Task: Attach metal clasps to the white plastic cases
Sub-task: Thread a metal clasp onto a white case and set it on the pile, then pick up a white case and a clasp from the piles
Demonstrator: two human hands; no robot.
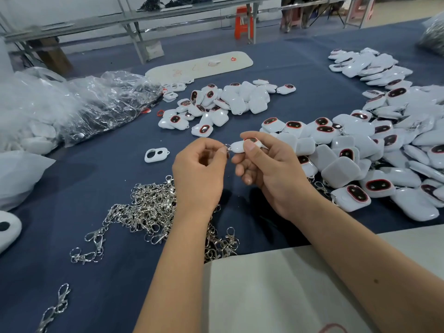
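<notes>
My right hand [269, 169] grips a white plastic case [239, 147] with a red-rimmed dark window, held above the blue cloth. My left hand [199, 169] pinches a small metal ring of a clasp [227, 147] right against the left end of that case. A heap of silver metal clasps [149, 210] lies under and left of my left wrist. White cases are piled at the right [374, 150] and in the middle of the table [216, 104].
Clear plastic bags [79, 104] of parts lie at the left. A loose white frame piece [156, 155] sits on the blue cloth [101, 179]. A long white tray [199, 66] lies farther back. Stray clasps [57, 306] lie at the near left. A pale cloth [276, 292] covers the near edge.
</notes>
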